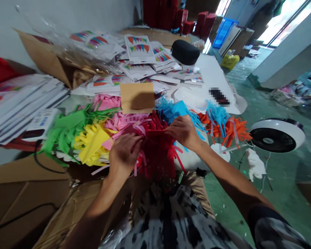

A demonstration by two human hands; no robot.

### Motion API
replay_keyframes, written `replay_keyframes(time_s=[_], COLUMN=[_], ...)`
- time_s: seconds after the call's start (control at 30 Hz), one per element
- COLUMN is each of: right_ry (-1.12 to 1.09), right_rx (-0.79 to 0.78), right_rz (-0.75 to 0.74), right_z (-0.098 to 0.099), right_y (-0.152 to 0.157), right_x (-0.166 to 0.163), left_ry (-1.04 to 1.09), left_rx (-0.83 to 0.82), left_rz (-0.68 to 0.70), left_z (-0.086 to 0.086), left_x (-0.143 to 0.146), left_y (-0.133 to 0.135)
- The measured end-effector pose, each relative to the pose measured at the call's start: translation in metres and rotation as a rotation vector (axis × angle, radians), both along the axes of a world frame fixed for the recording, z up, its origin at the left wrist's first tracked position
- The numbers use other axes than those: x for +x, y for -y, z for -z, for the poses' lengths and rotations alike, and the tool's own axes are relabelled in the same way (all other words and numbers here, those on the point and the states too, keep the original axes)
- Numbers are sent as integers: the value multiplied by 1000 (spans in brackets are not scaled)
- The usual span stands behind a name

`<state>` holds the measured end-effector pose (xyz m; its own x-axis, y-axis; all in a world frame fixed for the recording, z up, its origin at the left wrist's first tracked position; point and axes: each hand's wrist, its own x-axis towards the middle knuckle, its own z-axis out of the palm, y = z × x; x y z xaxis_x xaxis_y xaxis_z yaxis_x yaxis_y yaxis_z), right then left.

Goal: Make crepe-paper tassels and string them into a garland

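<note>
The bench (pixel 212 74) in front of me is crowded, and that is where I see most of the risk. Beyond my grip lies a spread of printed packets (pixel 138 48), and left of it a slanting stack of white sheets (pixel 20 100); I judge that a wide sweep of my forearm could send either sliding.

Nearer in, heaps of fringed tissue paper surround both hands: green fringe (pixel 64 129) and yellow fringe (pixel 93 141) to the left of my grip, blue fringe (pixel 175 110) just beyond it, orange fringe (pixel 232 129) off to the right. A fan (pixel 276 135) sits past the orange heap, well apart from my hands; if it is blowing, loose strips could drift and tangle, though I cannot tell whether it runs.

The red fringe (pixel 158 152) lies directly under and between my hands, at the near edge of the bench over my lap. My right hand (pixel 184 131) pinches a thin red strip, fingers closed narrowly on it. My left hand (pixel 125 150) presses down with curled fingers into pink fringe (pixel 124 122) touching the red, apparently gripping pink strands. Tissue this thin should tear if I pull the two hands apart sharply, and I could lift pink strands along with red ones.
</note>
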<state>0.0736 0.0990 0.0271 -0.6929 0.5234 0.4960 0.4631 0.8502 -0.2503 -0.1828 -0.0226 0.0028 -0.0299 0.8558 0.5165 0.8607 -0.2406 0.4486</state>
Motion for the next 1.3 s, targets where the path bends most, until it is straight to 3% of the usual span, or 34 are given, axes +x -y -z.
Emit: replay_keyframes(time_s=[0.1,0.17,0.27,0.37,0.43,0.53,0.63,0.7,0.87,1.03,1.2,1.3], right_ry=[-7,2,13,40,59,144,312,405,371,319,298,49], right_rx=[44,46,8,-25,-18,32,78,31,-72,-38,85,10], right_rz=[16,41,70,182,375,776,1170,1282,1269,1188,1052,710], right_z=[10,16,17,8,3,3,17,30,53,47,8,-12], right_y=[4,9,23,45,63,94,119,127,123,120,117,105], right_x=[-2,-6,-4,25,63,137,203,233,264,260,201,141], left_ry=[6,-28,-69,-48,-44,-71,-78,-82,-88,-38,2,-23], left_rx=[143,151,91,80,118,174,208,220,237,155,77,128], left_rz=[33,120,253,285,269,256,237,223,223,239,263,283], left_z=[-12,-16,-12,0,7,9,7,6,6,1,-4,-4], left_x=[13,20,26,26,23,18,17,18,24,26,25,25], left_y=[-4,-12,-27,-36,-39,-42,-44,-45,-46,-39,-38,-42])
